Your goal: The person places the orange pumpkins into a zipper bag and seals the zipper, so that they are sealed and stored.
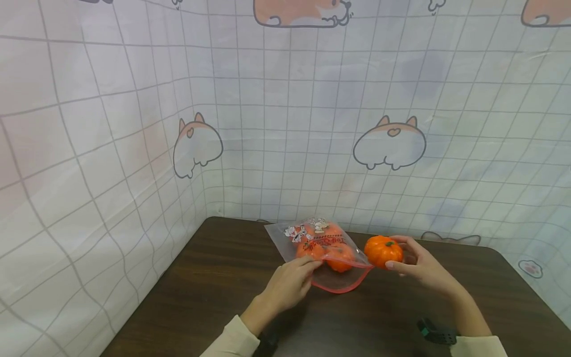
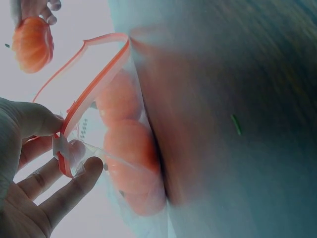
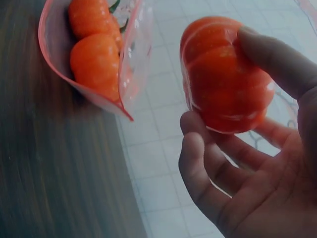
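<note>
I've got the left hand pinching the bag by its left rim; right hand clamped on a pumpkin just right of the bag, other pumpkins inside; I'd hold the rim taut and gaping, grip light, so nothing snags.

Red lettering on the clear bag cannot be read.

The head view is evenly lit, the wall covering pale, its grid lines bowing at left. In the left wrist view, the background behind the bag washes out white; the table looks hazy, perhaps from glare. The right wrist view is dimmer, with highlights on the pumpkin.
</note>
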Motion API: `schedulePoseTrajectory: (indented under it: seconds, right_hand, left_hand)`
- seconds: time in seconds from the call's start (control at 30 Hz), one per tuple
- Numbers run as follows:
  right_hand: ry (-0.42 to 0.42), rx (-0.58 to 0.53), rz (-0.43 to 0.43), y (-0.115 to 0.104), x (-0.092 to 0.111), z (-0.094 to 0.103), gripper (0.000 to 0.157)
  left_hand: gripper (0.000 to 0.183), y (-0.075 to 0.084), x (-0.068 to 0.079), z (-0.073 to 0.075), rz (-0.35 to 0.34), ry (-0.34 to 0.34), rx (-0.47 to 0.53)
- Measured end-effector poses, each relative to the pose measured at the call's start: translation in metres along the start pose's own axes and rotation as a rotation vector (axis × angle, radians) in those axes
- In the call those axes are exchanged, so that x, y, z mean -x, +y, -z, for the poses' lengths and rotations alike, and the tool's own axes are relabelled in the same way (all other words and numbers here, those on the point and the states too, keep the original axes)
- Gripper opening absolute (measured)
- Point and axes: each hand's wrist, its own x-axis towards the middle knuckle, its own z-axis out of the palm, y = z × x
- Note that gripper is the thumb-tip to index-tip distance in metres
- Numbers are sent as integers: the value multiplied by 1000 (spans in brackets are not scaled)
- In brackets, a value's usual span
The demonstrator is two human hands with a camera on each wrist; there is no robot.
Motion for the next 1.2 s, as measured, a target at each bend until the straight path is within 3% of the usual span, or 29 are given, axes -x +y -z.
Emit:
schedulePoseTrajectory:
  seconds: [0.4, 0.8, 1.2]
  right_hand:
    - [-97, -93, 46, -14, -6, -17, 61]
    - [-170, -31, 52, -22, -8, -31, 61]
    - [-291, -66, 62, -23, -10, -43, 62]
  left_hand:
    - [39, -1, 0, 1, 2, -4, 0]
    - [38, -1, 0, 1, 6, -5, -6]
    - [37, -1, 0, 1, 9, -3, -1]
